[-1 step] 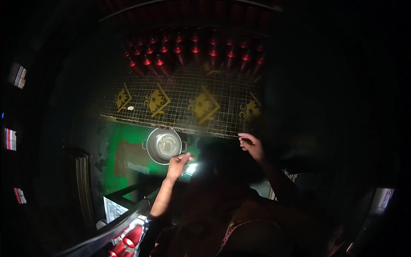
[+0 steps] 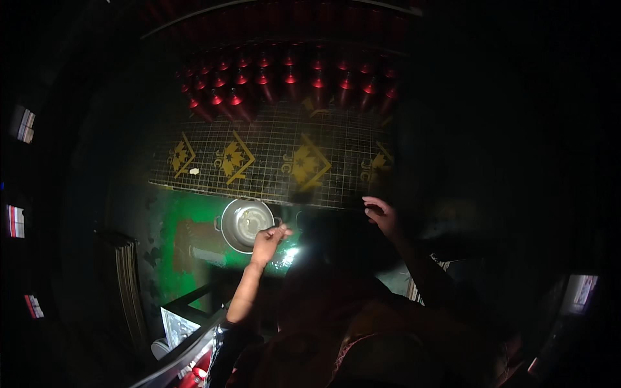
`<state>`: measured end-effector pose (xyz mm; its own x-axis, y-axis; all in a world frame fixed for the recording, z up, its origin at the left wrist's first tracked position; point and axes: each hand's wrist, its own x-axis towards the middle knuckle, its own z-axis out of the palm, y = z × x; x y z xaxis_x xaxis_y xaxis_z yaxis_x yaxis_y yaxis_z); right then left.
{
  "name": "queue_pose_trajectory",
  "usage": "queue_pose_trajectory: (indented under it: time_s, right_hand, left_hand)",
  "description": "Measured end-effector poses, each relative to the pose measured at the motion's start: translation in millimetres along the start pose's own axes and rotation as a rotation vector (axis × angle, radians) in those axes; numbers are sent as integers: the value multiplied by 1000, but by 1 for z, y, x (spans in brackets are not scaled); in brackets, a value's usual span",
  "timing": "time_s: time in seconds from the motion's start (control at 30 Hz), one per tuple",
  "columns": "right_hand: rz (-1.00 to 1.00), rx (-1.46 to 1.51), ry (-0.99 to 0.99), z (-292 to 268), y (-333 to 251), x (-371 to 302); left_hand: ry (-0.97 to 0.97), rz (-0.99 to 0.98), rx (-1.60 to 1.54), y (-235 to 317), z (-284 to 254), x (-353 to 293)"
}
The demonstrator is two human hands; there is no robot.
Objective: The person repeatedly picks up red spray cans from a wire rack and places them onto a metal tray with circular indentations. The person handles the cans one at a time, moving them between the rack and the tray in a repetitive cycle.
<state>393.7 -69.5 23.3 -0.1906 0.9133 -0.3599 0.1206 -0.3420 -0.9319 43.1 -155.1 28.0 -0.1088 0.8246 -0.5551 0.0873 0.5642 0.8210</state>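
My left hand [image 2: 265, 244] is over the right near rim of a round silver metal pot [image 2: 235, 236], palm down. Its fingers are loosely bent with the tips slightly apart, and I see nothing held in them. The pot has side handles, a pale inside and a small yellowish spot at the bottom. My right hand [image 2: 381, 218] hovers by the right end of the dark board's near edge. Its fingers are curved and apart, with nothing between them. Whether it touches the board I cannot tell.
The dark gridded board [image 2: 259, 178] bears yellow leaf marks and a small white scrap [image 2: 194, 171]. Behind stand rows of shiny red bottle-shaped pieces [image 2: 317, 84]. The pot stands on a green surface [image 2: 187, 210]. Stacked flat sheets [image 2: 127, 278] lean at the left; deep shadow covers the right.
The view has shifted slightly. My left hand has moved a little farther out over the pot's rim. The right hand has barely moved.
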Motion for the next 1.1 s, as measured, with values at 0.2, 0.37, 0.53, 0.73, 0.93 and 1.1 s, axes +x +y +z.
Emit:
queue_pose_trajectory:
  time_s: [0.2,0.37,0.53,0.73,0.93,1.1]
  right_hand:
    - [-207,-181,146,-68,-56,209]
    - [-528,-980,518,-126,-65,364]
    - [-352,-1081,582,-159,-58,458]
    - [-553,-830,563,-171,-55,479]
    - [-570,-804,550,-185,-65,441]
    - [-194,-334,251,-156,-78,337]
  left_hand:
    - [-65,419,459,166,-33,240]
    - [63,680,729,254,24,378]
    - [151,724,958,281,100,490]
    - [340,840,756,278,124,534]
    - [259,887,617,255,82,491]
    - [148,476,121,191,-28,357]
